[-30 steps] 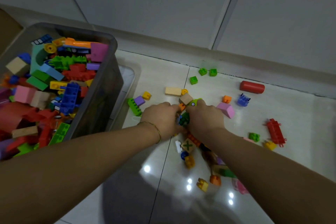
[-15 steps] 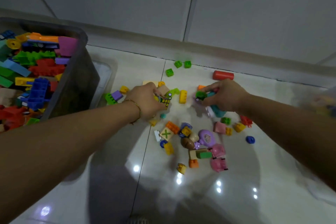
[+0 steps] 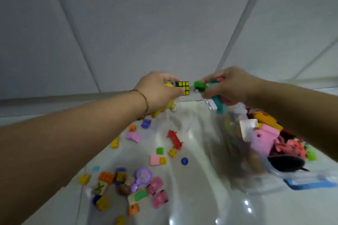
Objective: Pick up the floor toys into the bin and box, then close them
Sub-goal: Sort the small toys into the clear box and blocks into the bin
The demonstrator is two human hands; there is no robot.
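Note:
My left hand is raised above the floor and grips a small puzzle cube with a yellow face, plus a yellow toy under the palm. My right hand is level with it and holds a handful of toys: a green piece, a teal block and a white brick. Both hands hover over the near edge of a clear box full of toys at the right. Several bricks lie scattered on the tiled floor below.
On the floor lie a red brick, a purple rattle-like toy, pink pig figures, and a blue ball. A pink toy tops the clear box. A skirting edge and the wall stand behind.
Both hands have lifted off the floor with toys in them and swung right toward the clear box. The view has turned right, so the grey bin has left the frame.

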